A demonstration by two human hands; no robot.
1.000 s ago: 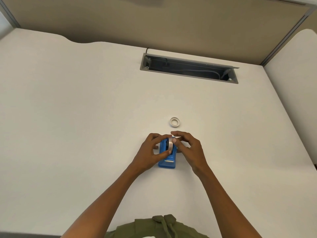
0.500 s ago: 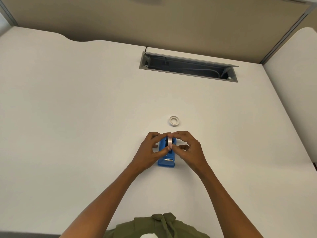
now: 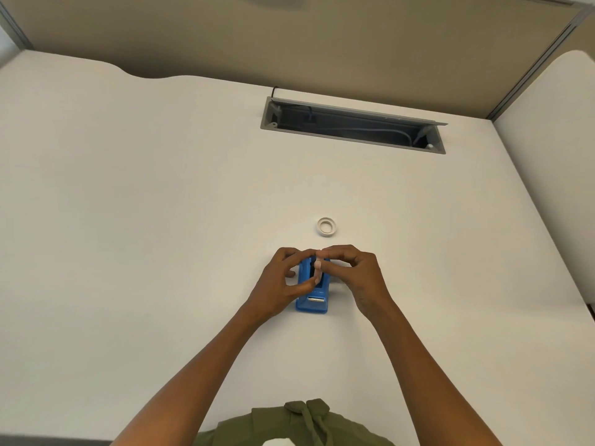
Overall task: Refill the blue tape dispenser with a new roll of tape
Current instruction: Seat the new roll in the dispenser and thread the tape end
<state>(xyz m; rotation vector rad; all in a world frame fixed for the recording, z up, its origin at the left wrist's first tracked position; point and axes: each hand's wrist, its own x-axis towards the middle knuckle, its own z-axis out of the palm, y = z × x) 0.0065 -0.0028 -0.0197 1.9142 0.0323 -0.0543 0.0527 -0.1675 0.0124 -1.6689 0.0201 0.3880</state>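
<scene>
A new tape roll (image 3: 318, 264) is pinched edge-up by the fingers of the left hand (image 3: 283, 284) and right hand (image 3: 360, 273), over the blue dispenser (image 3: 313, 296) on the white surface (image 3: 128, 220).

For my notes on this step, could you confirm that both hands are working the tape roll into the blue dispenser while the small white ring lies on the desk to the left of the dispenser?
Not quite. In the head view the small white ring lies beyond the blue dispenser, on its far side, not left. Both hands, left hand and right hand, do work the tape roll into it.
</scene>
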